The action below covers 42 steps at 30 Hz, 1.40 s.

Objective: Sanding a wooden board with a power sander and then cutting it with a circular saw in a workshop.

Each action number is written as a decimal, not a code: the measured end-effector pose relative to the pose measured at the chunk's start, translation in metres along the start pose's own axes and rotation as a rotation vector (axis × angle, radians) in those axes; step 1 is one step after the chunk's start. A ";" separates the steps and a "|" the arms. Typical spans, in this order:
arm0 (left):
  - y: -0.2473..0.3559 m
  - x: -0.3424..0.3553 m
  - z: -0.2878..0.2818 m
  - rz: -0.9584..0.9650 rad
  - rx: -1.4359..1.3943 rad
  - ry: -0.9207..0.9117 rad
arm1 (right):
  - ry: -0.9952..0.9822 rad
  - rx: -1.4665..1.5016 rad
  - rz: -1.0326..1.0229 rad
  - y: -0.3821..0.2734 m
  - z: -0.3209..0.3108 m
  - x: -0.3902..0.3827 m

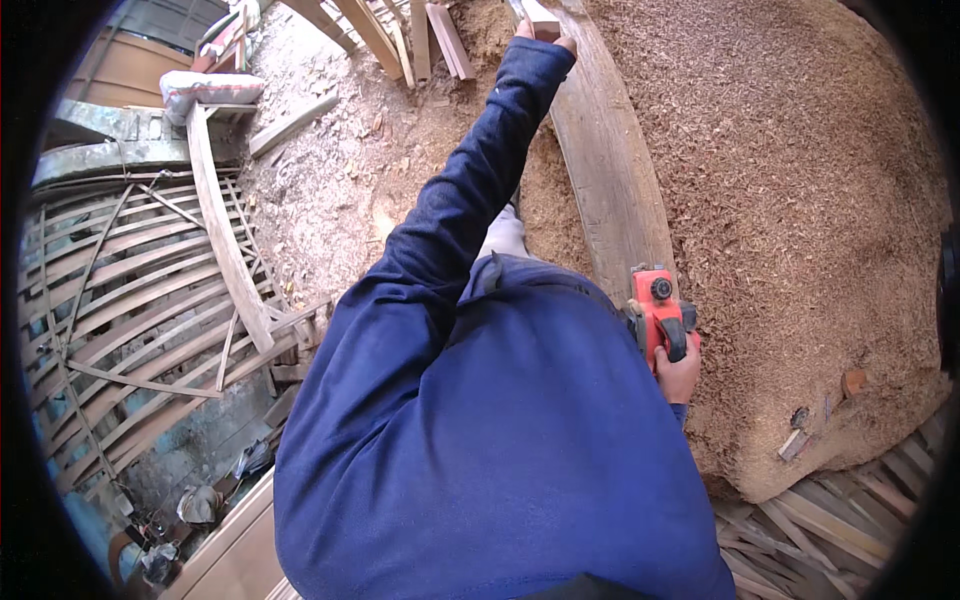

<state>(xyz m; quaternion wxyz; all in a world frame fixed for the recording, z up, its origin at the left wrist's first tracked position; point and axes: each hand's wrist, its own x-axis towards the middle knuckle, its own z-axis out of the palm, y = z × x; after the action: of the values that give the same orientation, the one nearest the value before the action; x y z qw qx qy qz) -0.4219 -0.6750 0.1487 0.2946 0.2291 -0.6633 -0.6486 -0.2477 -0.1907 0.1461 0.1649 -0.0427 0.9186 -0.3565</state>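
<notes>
My right hand (679,371) is wrapped around the handle of a red and black electric planer (655,310). The planer sits at the near end of a long, weathered wooden plank (618,170). At the far top edge, my left arm reaches out in a dark blue sleeve. There my left hand (552,42) is closed around a piece of wood (543,27), pale on top with a reddish-brown end. The picture's edge cuts off part of that wood. My blue-clad torso hides the space below the plank's near end.
Wood shavings (790,200) cover the ground and heap up on the right. Several boards (450,42) lean at the top. Left stands a curved timber (222,220) beside a slatted wooden frame (140,290). A white sack (208,90) lies behind. Loose strips (825,530) lie lower right.
</notes>
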 end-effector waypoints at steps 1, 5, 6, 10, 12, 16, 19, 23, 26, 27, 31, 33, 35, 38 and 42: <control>-0.002 0.002 0.001 -0.006 0.003 0.006 | -0.010 -0.006 0.007 0.003 -0.001 0.001; -0.003 0.017 0.010 -0.022 0.043 0.044 | -0.076 -0.008 0.025 0.016 -0.001 0.006; -0.001 0.020 0.011 -0.055 0.091 0.047 | -0.068 -0.040 0.047 0.019 -0.002 0.006; 0.008 0.022 0.007 -0.112 0.097 -0.012 | -0.094 -0.013 0.045 0.026 -0.003 0.007; 0.015 0.020 0.004 -0.120 -0.014 -0.080 | -0.107 -0.003 0.023 0.029 -0.002 0.008; 0.028 0.016 0.003 -0.082 0.030 -0.037 | -0.133 -0.017 0.021 0.033 0.002 0.009; 0.037 0.013 0.003 -0.111 0.121 -0.018 | -0.097 -0.049 -0.012 0.031 0.005 0.008; 0.043 0.007 0.003 -0.129 0.084 -0.012 | -0.119 0.011 0.039 0.023 0.002 0.007; 0.044 0.005 0.003 -0.132 0.069 -0.019 | -0.129 0.009 0.051 0.017 -0.001 0.007; 0.043 0.004 0.003 -0.135 0.063 -0.020 | -0.125 0.030 0.032 0.017 -0.001 0.008; 0.041 0.004 0.001 -0.137 0.046 -0.035 | -0.120 -0.013 0.020 0.020 0.003 0.007; 0.040 0.002 -0.001 -0.142 0.026 -0.052 | -0.093 0.185 0.098 0.023 0.006 0.007; 0.038 -0.002 -0.004 -0.160 -0.004 -0.070 | -0.089 0.137 0.034 0.025 0.006 0.007; 0.029 -0.015 -0.011 -0.205 -0.038 -0.100 | -0.116 0.062 -0.013 0.024 0.004 0.007; -0.009 -0.035 -0.016 -0.237 -0.085 -0.097 | -0.118 0.002 -0.002 0.018 0.002 0.005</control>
<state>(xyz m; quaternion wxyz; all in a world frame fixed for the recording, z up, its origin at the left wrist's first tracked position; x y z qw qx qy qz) -0.3863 -0.6630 0.1363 0.1930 0.2616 -0.6171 -0.7166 -0.2509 -0.1799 0.1316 0.2185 -0.0643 0.9069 -0.3545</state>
